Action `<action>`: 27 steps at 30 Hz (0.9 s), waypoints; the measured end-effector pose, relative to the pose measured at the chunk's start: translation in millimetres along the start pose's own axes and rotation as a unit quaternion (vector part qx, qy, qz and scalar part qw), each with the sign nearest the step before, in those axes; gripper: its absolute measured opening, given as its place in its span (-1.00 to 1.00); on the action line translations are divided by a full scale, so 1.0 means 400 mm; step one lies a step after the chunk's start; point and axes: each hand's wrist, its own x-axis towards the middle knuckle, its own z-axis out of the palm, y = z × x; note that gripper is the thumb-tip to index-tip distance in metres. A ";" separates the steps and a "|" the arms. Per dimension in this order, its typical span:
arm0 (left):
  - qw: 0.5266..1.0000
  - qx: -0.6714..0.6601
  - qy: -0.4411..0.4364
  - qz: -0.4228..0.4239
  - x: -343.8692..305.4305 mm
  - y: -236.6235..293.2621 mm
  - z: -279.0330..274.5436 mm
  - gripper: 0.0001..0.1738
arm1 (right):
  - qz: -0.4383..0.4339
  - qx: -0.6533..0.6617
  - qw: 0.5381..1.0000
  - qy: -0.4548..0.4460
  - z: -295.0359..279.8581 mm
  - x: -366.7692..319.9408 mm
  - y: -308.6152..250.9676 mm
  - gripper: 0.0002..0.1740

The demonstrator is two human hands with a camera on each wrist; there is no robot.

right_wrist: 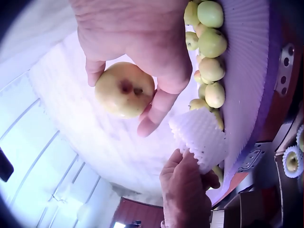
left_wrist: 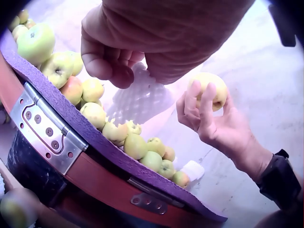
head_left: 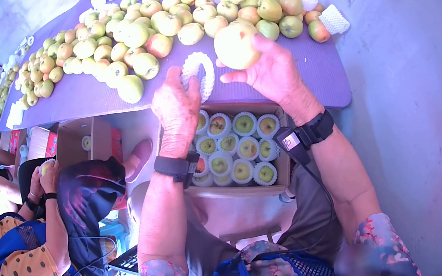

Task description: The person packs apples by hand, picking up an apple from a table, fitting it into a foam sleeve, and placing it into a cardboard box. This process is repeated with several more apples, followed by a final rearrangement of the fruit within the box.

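Apple (head_left: 237,45) in right hand (head_left: 277,72), fingers and thumb clamped round its sides, held above near edge of purple mat (head_left: 79,104). Right wrist view: dark blemish (right_wrist: 125,86) next to the small hollow at its end. White foam sleeve (right_wrist: 199,137) near it, pinched by left hand (head_left: 175,107); apple and sleeve apart. Loose apples (head_left: 134,34) heaped on mat beyond both hands. Below mat edge, open carton (head_left: 227,192) holds sleeved apples (head_left: 247,148) in rows. Seated person (head_left: 26,273) off to the left.
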 end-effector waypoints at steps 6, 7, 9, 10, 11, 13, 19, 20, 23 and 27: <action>0.999 0.031 0.004 0.032 -0.002 -0.003 0.012 -0.69 | -0.077 -0.335 0.938 0.048 0.097 -0.025 0.035 -0.28; 0.999 0.027 0.001 0.025 -0.001 -0.001 0.009 -0.69 | -0.080 -0.376 0.921 0.057 0.088 -0.022 0.049 -0.27; 1.000 -0.004 -0.004 0.002 0.001 0.000 0.005 -0.66 | -0.079 -0.411 0.904 0.093 0.073 -0.015 0.065 -0.25; 0.999 -0.030 -0.006 -0.015 0.004 0.000 0.003 -0.65 | -0.088 -0.419 0.899 0.094 0.062 -0.010 0.066 -0.26; 0.998 -0.056 -0.007 -0.033 0.007 -0.001 0.002 -0.62 | -0.097 -0.427 0.894 0.094 0.049 -0.006 0.066 -0.26; 0.996 -0.072 -0.017 -0.049 0.011 -0.008 0.007 -0.61 | -0.100 -0.440 0.888 0.088 0.057 -0.005 0.060 -0.27; 1.000 -0.009 -0.017 0.023 -0.016 0.023 -0.001 -0.68 | -0.099 -0.459 0.880 0.076 0.090 -0.019 0.060 -0.26; 0.999 0.001 -0.022 0.029 -0.018 0.029 -0.008 -0.69 | -0.088 -0.443 0.889 0.075 0.091 -0.019 0.060 -0.26; 1.000 -0.005 -0.009 0.018 -0.013 0.015 0.014 -0.69 | -0.071 -0.446 0.888 0.087 0.065 -0.006 0.069 -0.24; 0.989 -0.144 -0.023 -0.026 -0.005 0.003 0.018 -0.71 | -0.060 -0.448 0.886 0.098 0.016 0.007 0.080 -0.22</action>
